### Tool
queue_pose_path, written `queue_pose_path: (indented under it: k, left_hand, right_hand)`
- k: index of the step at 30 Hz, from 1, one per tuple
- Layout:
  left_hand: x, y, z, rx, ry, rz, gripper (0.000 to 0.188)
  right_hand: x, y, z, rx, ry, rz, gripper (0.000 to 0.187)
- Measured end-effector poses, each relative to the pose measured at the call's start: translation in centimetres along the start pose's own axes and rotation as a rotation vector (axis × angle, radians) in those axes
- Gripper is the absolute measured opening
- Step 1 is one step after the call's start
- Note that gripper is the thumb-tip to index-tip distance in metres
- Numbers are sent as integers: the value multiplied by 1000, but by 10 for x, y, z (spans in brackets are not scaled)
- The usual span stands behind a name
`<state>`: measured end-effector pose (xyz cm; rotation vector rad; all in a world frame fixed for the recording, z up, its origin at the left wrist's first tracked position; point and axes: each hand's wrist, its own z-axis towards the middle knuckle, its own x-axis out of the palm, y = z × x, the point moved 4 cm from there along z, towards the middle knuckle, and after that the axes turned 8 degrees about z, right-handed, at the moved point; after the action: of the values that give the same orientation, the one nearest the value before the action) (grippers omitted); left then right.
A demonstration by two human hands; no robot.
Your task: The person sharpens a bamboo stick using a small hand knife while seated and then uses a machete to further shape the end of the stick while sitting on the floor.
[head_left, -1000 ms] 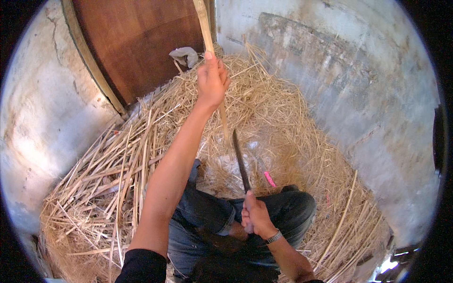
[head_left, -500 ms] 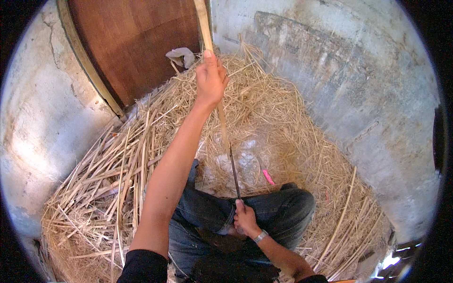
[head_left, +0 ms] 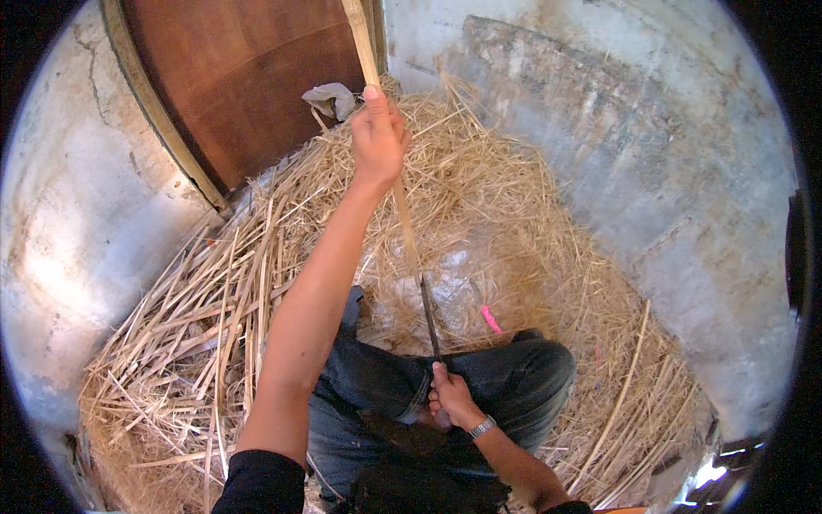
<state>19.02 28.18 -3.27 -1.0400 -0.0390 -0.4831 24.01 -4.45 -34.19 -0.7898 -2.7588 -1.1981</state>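
Observation:
My left hand (head_left: 377, 141) is closed around a long pale bamboo strip (head_left: 365, 51), arm stretched far forward. The strip runs from beyond the top edge, through the fist, down toward my lap. Low over my crossed legs, my right hand (head_left: 455, 401) grips a knife (head_left: 431, 321) with a narrow dark blade pointing away from me. The strip's near part meets the blade around its tip; whether the blade lies over, under or beside it, I cannot tell. My right fingers partly hide the knife's handle.
Pale shavings (head_left: 505, 188) cover the floor around me. Many loose bamboo strips (head_left: 197, 343) lie to the left. A twisted pink thing (head_left: 491, 319) sits by my right knee. Ahead are a brown door (head_left: 257, 68) and a whitish bag (head_left: 332, 98); a worn wall (head_left: 651, 154) curves along the right.
My left hand and the strip have shifted slightly left and away from me. My right hand with the knife has moved a little to the right. Both grips stay closed.

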Motion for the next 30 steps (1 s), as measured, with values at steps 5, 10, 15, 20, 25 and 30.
queue_pose_path:
  k: [5, 10, 15, 20, 25, 30]
  left_hand:
    - [1, -5, 0, 12, -17, 54, 58]
    - [8, -5, 4, -22, 105, -36, 60]
    - [2, 0, 7, -83, 234, -110, 63]
    - [-2, 0, 7, -79, 254, -116, 64]
    - [12, -1, 1, -105, 284, -87, 64]
    - [13, -6, 1, -46, 299, -66, 63]
  right_hand:
    - [10, 12, -14, -56, 50, 98, 54]
    - [12, 24, -4, 20, 60, 156, 52]
    - [33, 112, -62, -222, 118, 227, 48]
    - [39, 167, -110, -933, 172, 360, 44]
    - [31, 94, -76, -2, 228, 272, 48]
    - [3, 59, -76, 192, 8, 330, 47]
